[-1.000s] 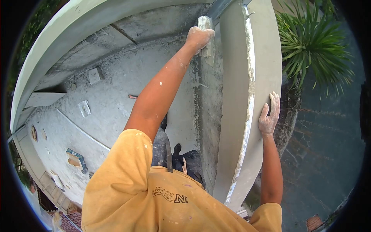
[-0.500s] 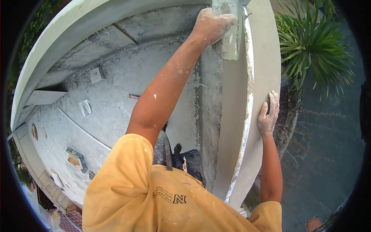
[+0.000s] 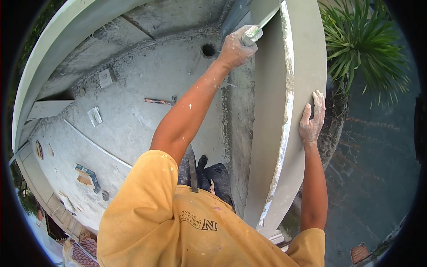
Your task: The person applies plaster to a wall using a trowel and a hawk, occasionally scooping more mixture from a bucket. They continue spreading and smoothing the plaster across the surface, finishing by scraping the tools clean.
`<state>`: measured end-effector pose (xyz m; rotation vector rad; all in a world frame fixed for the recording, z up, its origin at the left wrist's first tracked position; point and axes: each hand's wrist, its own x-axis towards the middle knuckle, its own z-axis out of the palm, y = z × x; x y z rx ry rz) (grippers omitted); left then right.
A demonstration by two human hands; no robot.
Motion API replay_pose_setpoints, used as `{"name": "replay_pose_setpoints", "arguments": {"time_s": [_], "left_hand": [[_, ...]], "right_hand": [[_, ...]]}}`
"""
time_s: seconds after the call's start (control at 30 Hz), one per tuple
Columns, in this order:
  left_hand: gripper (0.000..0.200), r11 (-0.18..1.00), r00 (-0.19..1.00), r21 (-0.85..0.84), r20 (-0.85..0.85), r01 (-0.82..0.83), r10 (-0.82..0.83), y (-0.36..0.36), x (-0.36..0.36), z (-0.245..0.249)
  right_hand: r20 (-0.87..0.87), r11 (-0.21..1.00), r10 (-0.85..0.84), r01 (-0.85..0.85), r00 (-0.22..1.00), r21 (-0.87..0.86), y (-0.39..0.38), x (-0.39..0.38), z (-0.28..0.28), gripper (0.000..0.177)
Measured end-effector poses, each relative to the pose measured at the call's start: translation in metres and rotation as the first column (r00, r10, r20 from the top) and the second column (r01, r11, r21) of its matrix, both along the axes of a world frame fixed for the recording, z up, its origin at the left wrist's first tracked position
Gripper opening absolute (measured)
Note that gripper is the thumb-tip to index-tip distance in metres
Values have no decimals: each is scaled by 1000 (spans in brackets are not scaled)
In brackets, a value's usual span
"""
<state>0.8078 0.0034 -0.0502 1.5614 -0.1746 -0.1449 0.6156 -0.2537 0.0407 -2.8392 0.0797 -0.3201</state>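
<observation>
In the head view, my left hand (image 3: 237, 49) is wrapped round the pale, plaster-smeared handle of a trowel (image 3: 269, 18). Its thin blade is seen almost edge-on and reaches the upper part of the curved wall's rough white edge (image 3: 289, 66). Lower down on the right, my right hand (image 3: 312, 121) lies against the smooth grey plastered face (image 3: 307, 58) of that wall, fingers stretched out and thumb apart, holding nothing. Both hands are coated with pale dust.
On the concrete floor (image 3: 133, 129) lie a hammer (image 3: 159, 101), a small open box (image 3: 87, 179), a long thin strip (image 3: 95, 143) and scraps. A round hole (image 3: 208, 50) opens near the wall. Beyond the wall grows a spiky green plant (image 3: 358, 49).
The trowel has turned from showing its broad face to nearly edge-on, and my left hand has moved slightly down and left. My right hand stays on the wall. The hammer shows more fully.
</observation>
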Motion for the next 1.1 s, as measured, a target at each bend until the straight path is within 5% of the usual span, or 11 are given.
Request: {"name": "replay_pose_setpoints", "arguments": {"time_s": [0.17,0.27,0.37,0.4,0.53,0.63,0.8,0.87,0.93,1.03,1.1], "left_hand": [[50,1000,995,7,98,10,-11,3,-185,7],[50,993,994,-60,4,105,-105,20,-265,12],[51,997,844,-8,-531,75,-67,40,-245,32],[44,986,888,-12,-435,-167,146,29,-231,12],[36,988,826,152,-552,-38,117,27,-116,-15],[36,964,862,254,-470,-75,191,-12,-71,-25],[29,936,888,353,-434,15,149,-27,-44,77],[33,1000,926,-10,-377,-14,9,2,-53,86],[43,924,904,-375,-415,-67,-103,25,-54,76],[44,983,961,-38,-223,-179,166,26,-22,38],[46,985,983,-52,-93,-162,156,19,7,1]], "right_hand": [[-9,1000,2,-2,1000,-20,-1,-1,-1,42],[-7,1000,3,-3,1000,-29,0,0,-3,42],[-25,999,-9,8,1000,-39,3,-1,-1,42],[-31,999,-14,13,999,-40,4,-2,0,42],[-32,999,-12,10,999,-44,0,-1,-2,42],[-10,999,0,-1,1000,-39,-2,-2,-4,42],[-19,1000,-17,17,1000,1,1,-4,2,42],[4,1000,-20,20,1000,8,3,3,2,42],[-11,999,-33,33,999,7,5,0,7,42],[-1,999,-37,37,999,18,5,0,7,43],[14,1000,-24,24,1000,11,4,2,5,43]]}}
